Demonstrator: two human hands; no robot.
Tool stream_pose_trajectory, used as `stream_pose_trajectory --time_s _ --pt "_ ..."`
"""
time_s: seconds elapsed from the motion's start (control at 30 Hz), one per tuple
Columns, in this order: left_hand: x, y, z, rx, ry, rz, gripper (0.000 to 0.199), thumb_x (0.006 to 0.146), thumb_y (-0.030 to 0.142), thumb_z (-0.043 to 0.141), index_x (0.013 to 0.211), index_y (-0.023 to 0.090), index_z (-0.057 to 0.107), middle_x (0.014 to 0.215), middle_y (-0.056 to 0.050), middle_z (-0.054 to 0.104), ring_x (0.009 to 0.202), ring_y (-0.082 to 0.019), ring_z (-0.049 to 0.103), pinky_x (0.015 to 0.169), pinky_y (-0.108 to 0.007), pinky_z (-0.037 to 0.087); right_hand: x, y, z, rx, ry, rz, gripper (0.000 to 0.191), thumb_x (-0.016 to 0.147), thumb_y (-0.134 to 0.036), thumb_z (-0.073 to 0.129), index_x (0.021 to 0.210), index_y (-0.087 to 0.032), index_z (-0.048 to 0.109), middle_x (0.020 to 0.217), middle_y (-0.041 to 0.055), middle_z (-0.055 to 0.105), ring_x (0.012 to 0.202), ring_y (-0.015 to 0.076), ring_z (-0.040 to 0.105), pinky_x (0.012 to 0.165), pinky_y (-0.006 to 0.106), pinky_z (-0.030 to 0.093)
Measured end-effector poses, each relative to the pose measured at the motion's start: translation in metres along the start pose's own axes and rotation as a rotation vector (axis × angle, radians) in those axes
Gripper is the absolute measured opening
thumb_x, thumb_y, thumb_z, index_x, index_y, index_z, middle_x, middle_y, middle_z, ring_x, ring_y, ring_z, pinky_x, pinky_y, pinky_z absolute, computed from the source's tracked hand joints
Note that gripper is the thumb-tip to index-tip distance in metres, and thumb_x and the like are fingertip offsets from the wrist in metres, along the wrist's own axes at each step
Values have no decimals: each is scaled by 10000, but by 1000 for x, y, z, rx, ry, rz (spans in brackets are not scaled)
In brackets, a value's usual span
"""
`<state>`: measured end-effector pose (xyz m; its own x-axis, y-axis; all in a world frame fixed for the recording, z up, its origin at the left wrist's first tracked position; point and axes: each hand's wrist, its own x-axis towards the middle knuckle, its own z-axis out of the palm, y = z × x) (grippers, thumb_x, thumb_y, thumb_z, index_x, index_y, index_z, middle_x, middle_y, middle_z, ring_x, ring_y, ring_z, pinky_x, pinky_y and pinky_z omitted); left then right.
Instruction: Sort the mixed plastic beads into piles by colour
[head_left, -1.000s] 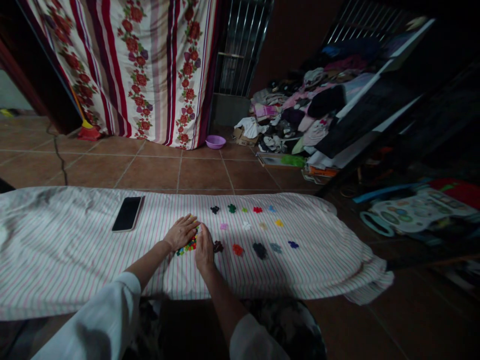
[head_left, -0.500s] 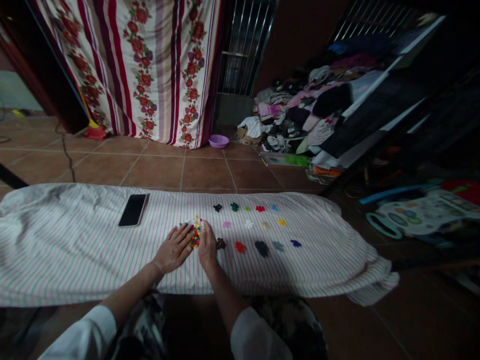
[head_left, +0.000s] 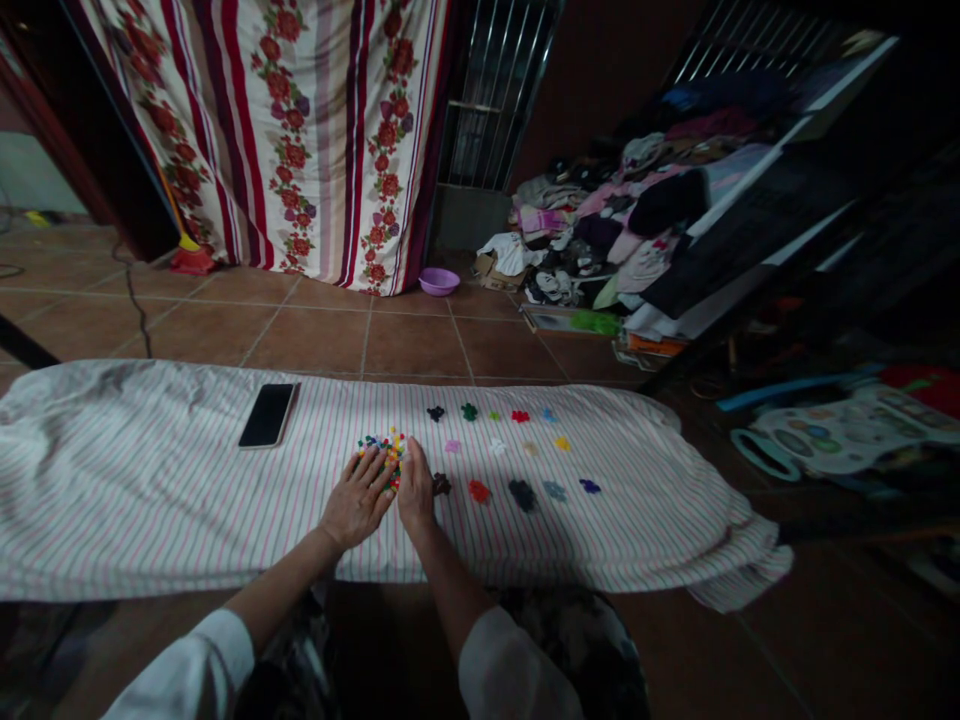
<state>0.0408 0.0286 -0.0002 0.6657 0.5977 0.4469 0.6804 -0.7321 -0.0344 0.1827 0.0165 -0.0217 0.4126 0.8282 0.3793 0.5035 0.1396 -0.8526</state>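
A mixed pile of small coloured beads [head_left: 394,452] lies on the striped cloth [head_left: 187,500]. My left hand [head_left: 358,500] rests palm down over the pile's near left part, fingers stretched out and covering some beads. Along the pile's right side my right hand [head_left: 415,487] stands on edge, its fingers straight and the palm facing the beads. To the right are small one-colour heaps in rows, among them a dark green heap [head_left: 469,411], a red heap [head_left: 520,416], a yellow heap [head_left: 562,443], an orange heap [head_left: 478,491] and a brown heap [head_left: 441,484] close beside my right hand.
A smartphone [head_left: 268,415] with a dark screen lies on the cloth to the left. Beyond the cloth, a purple basin [head_left: 439,282] stands on the tiled floor near a floral curtain [head_left: 300,140]. Clothes [head_left: 600,220] are piled at the back right.
My left hand has slid slightly right and nearer to me, uncovering more beads at the pile's far left. My right hand has stayed nearly in place.
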Motion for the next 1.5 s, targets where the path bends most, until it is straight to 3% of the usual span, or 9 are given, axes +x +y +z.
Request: stream_pose_trajectory --time_s 0.17,0.37,0.6,0.77,0.9,1.27,1.5 --pt "-12 -3 -7 -11 -13 51 517 951 378 377 1453 254 357 1525 -34 375 1451 -225 255 1179 -443 235 -1 0 -1 11 -10 -38 534 999 -437 211 1367 -163 484 1368 144 542 1304 223 480 1102 456 395" --pt "-11 -16 -9 19 8 -11 514 950 362 376 1458 284 346 1516 -42 387 1435 -229 296 1154 -432 266 1 -4 -2 53 -30 -47 535 1001 -423 201 1358 -142 482 1361 154 546 1306 210 480 1112 444 385" --pt "-24 -5 -13 36 69 -133 540 943 342 381 1449 154 366 1527 -110 355 1462 -246 222 1171 -451 243 1 -9 -8 100 -13 -67 498 1003 -382 230 1343 -141 502 1344 154 562 1274 206 508 1095 433 405" --pt "-29 2 -18 36 16 -108 496 939 360 400 1423 256 417 1529 -58 366 1448 -250 263 1170 -463 255 0 -12 -11 72 -51 -86 485 997 -366 251 1341 -149 515 1349 146 568 1279 208 511 1090 431 411" --pt "-27 0 -18 9 21 -134 510 943 356 381 1432 214 403 1513 -84 390 1442 -250 278 1153 -461 298 -1 -16 -11 54 -98 -104 468 982 -328 278 1334 -147 527 1342 142 577 1277 205 514 1091 421 411" --pt "-32 0 -5 -46 128 -395 495 932 291 314 1342 72 485 1434 -198 470 1431 -292 293 1119 -500 350 7 -11 -20 -69 -53 -94 447 879 -150 334 1238 -146 600 1245 129 626 1206 201 550 1069 398 426" --pt "-30 3 -13 -18 153 -562 493 925 291 308 1310 58 511 1376 -231 519 1391 -322 367 1108 -545 336 20 -14 -34 -149 -106 -86 384 818 -96 377 992 -176 709 1045 92 692 1052 202 619 995 358 470"
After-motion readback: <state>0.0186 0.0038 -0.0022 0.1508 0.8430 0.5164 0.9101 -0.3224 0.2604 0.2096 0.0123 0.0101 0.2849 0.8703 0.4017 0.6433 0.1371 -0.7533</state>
